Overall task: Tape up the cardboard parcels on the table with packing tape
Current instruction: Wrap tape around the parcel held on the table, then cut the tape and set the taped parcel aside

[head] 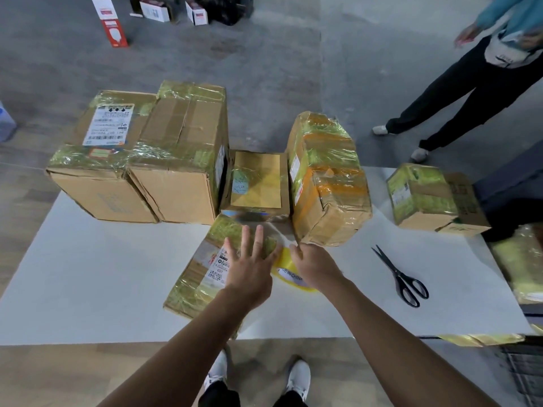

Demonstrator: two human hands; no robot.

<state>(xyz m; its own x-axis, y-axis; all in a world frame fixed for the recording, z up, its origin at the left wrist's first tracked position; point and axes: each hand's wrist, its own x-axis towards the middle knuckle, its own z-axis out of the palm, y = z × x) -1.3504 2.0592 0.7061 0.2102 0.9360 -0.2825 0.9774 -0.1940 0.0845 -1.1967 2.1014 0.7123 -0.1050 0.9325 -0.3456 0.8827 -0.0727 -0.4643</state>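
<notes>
A flat cardboard parcel (205, 268), wrapped in yellowish tape and bearing a white label, lies near the front edge of the white table (88, 289). My left hand (249, 268) presses flat on its top with the fingers spread. My right hand (314, 265) grips a yellow packing tape roll (289, 270) at the parcel's right edge; a clear strip of tape runs from the roll up over the parcel. Behind stand several taped parcels: two large boxes (164, 160), a small box (255, 183) and a bulging one (326, 180).
Black scissors (402, 279) lie on the table right of my hands. Another taped box (432, 198) sits at the far right, more parcels (520, 265) beyond the table's right edge. A person (476, 74) stands on the floor at upper right. Small cartons (114, 24) sit on the far floor.
</notes>
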